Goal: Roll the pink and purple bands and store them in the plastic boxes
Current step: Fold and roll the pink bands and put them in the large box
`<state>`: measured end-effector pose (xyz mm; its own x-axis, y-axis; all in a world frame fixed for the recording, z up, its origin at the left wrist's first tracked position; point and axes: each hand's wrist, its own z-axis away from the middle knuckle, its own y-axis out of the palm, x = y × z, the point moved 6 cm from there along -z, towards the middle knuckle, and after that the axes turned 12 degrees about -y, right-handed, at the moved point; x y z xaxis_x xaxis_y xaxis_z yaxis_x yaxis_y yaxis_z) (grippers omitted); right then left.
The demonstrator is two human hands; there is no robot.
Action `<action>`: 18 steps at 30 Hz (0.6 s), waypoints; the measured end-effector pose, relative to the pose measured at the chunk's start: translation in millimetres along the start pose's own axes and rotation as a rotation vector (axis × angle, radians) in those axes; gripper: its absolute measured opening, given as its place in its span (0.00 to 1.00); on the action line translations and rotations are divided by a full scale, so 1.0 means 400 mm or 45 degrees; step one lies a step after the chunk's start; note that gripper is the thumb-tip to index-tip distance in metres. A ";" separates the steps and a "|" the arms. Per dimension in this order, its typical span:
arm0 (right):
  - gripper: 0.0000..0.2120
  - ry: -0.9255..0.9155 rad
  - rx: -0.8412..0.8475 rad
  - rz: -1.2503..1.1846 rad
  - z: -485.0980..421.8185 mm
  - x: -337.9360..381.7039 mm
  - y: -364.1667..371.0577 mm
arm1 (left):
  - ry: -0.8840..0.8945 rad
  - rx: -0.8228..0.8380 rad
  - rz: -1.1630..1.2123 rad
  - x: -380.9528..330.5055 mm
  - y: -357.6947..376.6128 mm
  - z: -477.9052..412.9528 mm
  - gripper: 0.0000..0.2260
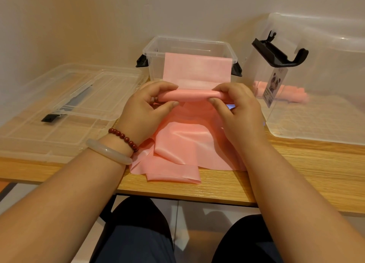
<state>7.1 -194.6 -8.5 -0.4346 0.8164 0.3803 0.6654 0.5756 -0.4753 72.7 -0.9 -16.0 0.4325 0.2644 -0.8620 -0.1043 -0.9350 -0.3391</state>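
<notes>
A long pink band hangs over the front rim of a small clear plastic box and ends in a partly wound roll held above the table. My left hand pinches the roll's left end. At the roll's right end my right hand pinches it between fingers and thumb. More loose pink band lies crumpled on the wooden table below my hands. A larger clear box stands on its side at the right, with pink rolls inside. No purple band is in view.
Two clear lids with a black latch lie flat at the left. The big box's black handle sticks out towards the small box. The wall stands close behind. The table's front edge runs just above my knees.
</notes>
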 end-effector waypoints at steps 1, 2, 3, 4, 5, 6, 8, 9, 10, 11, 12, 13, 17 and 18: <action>0.09 -0.013 0.002 0.007 -0.001 0.001 0.000 | -0.016 -0.004 0.006 0.005 -0.001 -0.001 0.17; 0.10 -0.019 0.010 0.006 -0.001 0.002 0.001 | -0.026 -0.008 0.011 0.009 -0.002 -0.002 0.16; 0.12 -0.017 0.027 -0.003 0.000 0.004 0.003 | -0.029 -0.008 0.009 0.011 -0.003 -0.003 0.15; 0.14 -0.006 0.052 -0.015 0.001 0.004 0.006 | -0.032 -0.003 0.006 0.011 -0.002 -0.003 0.14; 0.17 0.011 0.077 -0.020 0.002 0.004 0.009 | -0.033 0.004 0.004 0.010 -0.001 -0.003 0.13; 0.18 0.028 0.092 -0.014 0.003 0.004 0.011 | -0.033 0.011 0.008 0.010 0.000 -0.004 0.12; 0.15 0.049 0.072 0.007 0.001 0.003 0.009 | -0.041 0.026 0.038 0.010 0.004 -0.004 0.12; 0.14 0.057 0.053 0.004 -0.001 0.001 0.007 | -0.051 0.035 0.066 0.010 0.005 -0.004 0.12; 0.13 0.062 0.040 -0.005 -0.002 -0.003 0.006 | -0.057 0.045 0.091 0.010 0.006 -0.004 0.13; 0.11 0.060 0.030 -0.016 -0.002 -0.006 0.005 | -0.053 0.054 0.101 0.010 0.007 -0.003 0.14; 0.09 0.056 0.023 -0.026 -0.002 -0.008 0.005 | -0.040 0.058 0.094 0.008 0.008 -0.002 0.16; 0.07 0.053 0.018 -0.037 -0.001 -0.008 0.006 | -0.018 0.056 0.076 0.007 0.008 -0.002 0.17; 0.09 0.050 0.021 -0.064 0.000 0.001 0.008 | 0.040 -0.001 -0.001 0.003 0.000 -0.005 0.15; 0.11 0.047 0.032 -0.071 0.000 0.004 0.008 | 0.033 -0.010 -0.003 0.004 0.000 -0.005 0.14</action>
<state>8.4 -191.4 -9.4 -0.4476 0.7808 0.4358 0.6252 0.6217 -0.4718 75.4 -0.7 -16.7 0.4557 0.2606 -0.8511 -0.0965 -0.9361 -0.3383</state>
